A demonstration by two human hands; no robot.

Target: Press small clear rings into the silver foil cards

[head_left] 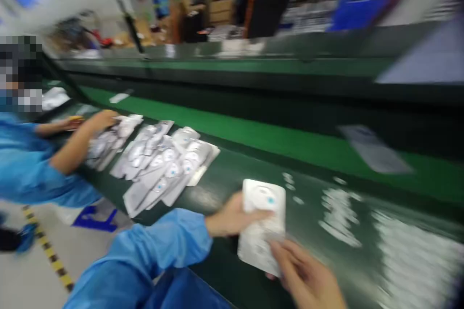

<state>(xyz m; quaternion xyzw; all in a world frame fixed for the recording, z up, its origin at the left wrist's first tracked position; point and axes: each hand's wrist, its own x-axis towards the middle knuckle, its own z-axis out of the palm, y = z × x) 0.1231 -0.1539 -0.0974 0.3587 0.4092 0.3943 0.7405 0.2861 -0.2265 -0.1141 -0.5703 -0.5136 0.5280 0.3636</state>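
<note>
A white rounded tray-like package point(263, 224) with a small blue dot near its top is held over the dark green bench. My left hand point(241, 215) grips its left edge, the thumb lying across the front. At its lower right, my right hand point(302, 265) has its fingers pinched at the package; motion blur hides whether a smaller piece is between them. Left of my hands lies an overlapping pile of similar flat packages point(170, 169). Small white pieces point(340, 215) are heaped to the right on the bench.
Rows of white items point(416, 260) fill the bench's right end. A clear flat package point(375, 148) lies on the green belt point(308, 147) behind. A person in blue sleeves point(32, 159) works at far left. Shelves with boxes stand beyond.
</note>
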